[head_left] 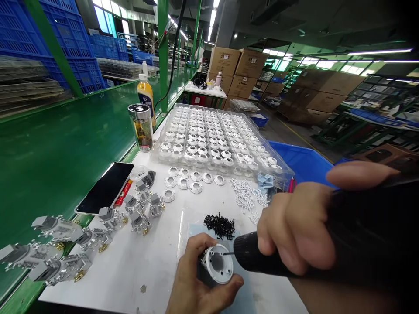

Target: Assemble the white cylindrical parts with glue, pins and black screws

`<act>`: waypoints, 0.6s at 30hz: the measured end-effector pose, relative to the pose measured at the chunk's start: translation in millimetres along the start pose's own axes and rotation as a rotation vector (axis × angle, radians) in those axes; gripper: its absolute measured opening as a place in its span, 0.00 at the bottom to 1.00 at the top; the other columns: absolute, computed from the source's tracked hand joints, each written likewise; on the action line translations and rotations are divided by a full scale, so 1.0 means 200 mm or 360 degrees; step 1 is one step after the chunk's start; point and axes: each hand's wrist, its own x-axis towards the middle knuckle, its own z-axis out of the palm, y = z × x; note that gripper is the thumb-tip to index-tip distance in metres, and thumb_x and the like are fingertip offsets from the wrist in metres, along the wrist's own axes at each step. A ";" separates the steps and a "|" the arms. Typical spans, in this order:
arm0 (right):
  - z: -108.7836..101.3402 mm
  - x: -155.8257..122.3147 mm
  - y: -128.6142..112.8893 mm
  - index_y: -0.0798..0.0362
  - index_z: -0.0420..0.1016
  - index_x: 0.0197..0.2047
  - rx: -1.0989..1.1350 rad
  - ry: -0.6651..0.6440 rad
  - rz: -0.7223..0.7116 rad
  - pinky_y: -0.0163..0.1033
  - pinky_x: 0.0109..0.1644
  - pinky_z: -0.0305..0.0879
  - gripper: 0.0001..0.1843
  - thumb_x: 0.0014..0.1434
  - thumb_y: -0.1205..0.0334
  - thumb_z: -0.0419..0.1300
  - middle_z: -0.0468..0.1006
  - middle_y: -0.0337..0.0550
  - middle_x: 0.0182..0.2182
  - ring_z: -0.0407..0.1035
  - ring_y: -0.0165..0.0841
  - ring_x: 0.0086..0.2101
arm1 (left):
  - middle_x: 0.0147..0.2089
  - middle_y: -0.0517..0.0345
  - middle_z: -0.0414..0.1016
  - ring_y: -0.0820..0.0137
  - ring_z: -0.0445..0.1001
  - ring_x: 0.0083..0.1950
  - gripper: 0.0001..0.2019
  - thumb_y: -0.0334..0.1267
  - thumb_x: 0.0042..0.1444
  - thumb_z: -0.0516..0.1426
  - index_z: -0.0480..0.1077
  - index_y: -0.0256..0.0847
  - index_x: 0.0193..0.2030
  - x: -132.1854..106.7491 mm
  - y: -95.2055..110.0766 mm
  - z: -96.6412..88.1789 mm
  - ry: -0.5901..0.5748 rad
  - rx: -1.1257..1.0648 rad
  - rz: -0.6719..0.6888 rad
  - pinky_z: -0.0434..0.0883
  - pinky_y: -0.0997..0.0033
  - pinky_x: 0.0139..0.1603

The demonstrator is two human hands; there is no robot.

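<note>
My left hand (196,279) grips a white round housing (220,264), its open face turned up and toward the right, with metal parts showing at its left side. In my right hand (297,226) is a black power screwdriver (258,253), held sideways. Its thin bit reaches the upper right of the housing's inside; whether it sits in a screw I cannot tell. Just beyond the housing lies a pile of small black screws (220,226). Left of my hands stand several grey and metal assemblies (137,220) with brass-coloured parts.
Clear trays of white rings (209,135) fill the table's far part. Nearer lie loose white rings (183,183) and white pins (247,194). A phone (104,187), glass tumbler (141,126) and yellow bottle (145,96) line the left edge, beside a green conveyor (81,135). A blue bin (297,159) stands right.
</note>
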 end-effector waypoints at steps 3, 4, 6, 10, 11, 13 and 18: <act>-0.01 0.00 0.03 0.46 0.83 0.50 0.0022 0.0013 -0.0172 0.43 0.19 0.66 0.23 0.59 0.41 0.72 0.74 0.41 0.20 0.67 0.38 0.18 | 0.37 0.64 0.75 0.69 0.70 0.35 0.24 0.37 0.51 0.71 0.67 0.49 0.51 0.01 0.02 0.00 0.0009 -0.0017 0.0000 0.68 0.71 0.39; -0.02 0.00 0.03 0.46 0.82 0.51 0.0087 -0.0013 -0.0127 0.44 0.20 0.68 0.24 0.58 0.41 0.73 0.74 0.41 0.20 0.68 0.39 0.19 | 0.37 0.64 0.74 0.69 0.69 0.34 0.23 0.36 0.51 0.71 0.67 0.49 0.51 0.01 0.02 0.00 0.0002 -0.0026 -0.0002 0.67 0.72 0.38; -0.05 0.00 0.03 0.45 0.82 0.52 0.0247 -0.0081 0.0049 0.47 0.24 0.72 0.26 0.56 0.40 0.74 0.74 0.42 0.21 0.70 0.42 0.22 | 0.37 0.64 0.74 0.69 0.69 0.34 0.23 0.36 0.52 0.70 0.66 0.49 0.51 0.01 0.02 0.00 -0.0013 -0.0043 -0.0008 0.66 0.72 0.38; -0.13 -0.01 0.02 0.44 0.82 0.51 0.0439 -0.0094 0.0316 0.53 0.30 0.76 0.28 0.54 0.38 0.75 0.75 0.43 0.23 0.74 0.47 0.28 | 0.39 0.64 0.74 0.69 0.69 0.36 0.24 0.36 0.52 0.70 0.66 0.50 0.51 0.01 0.03 0.00 -0.0011 -0.0031 -0.0018 0.66 0.71 0.40; -0.15 -0.01 0.02 0.44 0.82 0.51 0.0452 -0.0088 0.0331 0.54 0.31 0.77 0.27 0.54 0.38 0.74 0.75 0.44 0.23 0.75 0.48 0.28 | 0.39 0.64 0.74 0.69 0.70 0.36 0.24 0.36 0.52 0.70 0.66 0.50 0.51 0.01 0.03 0.00 -0.0009 -0.0033 -0.0018 0.66 0.71 0.41; -0.18 -0.02 0.02 0.44 0.82 0.52 0.0459 -0.0079 0.0332 0.54 0.32 0.77 0.27 0.55 0.38 0.74 0.76 0.43 0.24 0.75 0.48 0.29 | 0.39 0.65 0.75 0.69 0.70 0.36 0.23 0.36 0.52 0.70 0.67 0.51 0.51 0.00 0.03 0.00 -0.0004 -0.0045 -0.0017 0.66 0.72 0.40; -0.18 -0.02 0.03 0.43 0.81 0.54 0.0442 -0.0074 0.0315 0.52 0.32 0.78 0.23 0.59 0.43 0.74 0.76 0.41 0.24 0.74 0.45 0.27 | 0.38 0.66 0.75 0.70 0.69 0.35 0.23 0.36 0.52 0.70 0.66 0.51 0.51 0.01 0.03 0.01 -0.0005 -0.0065 -0.0028 0.66 0.73 0.39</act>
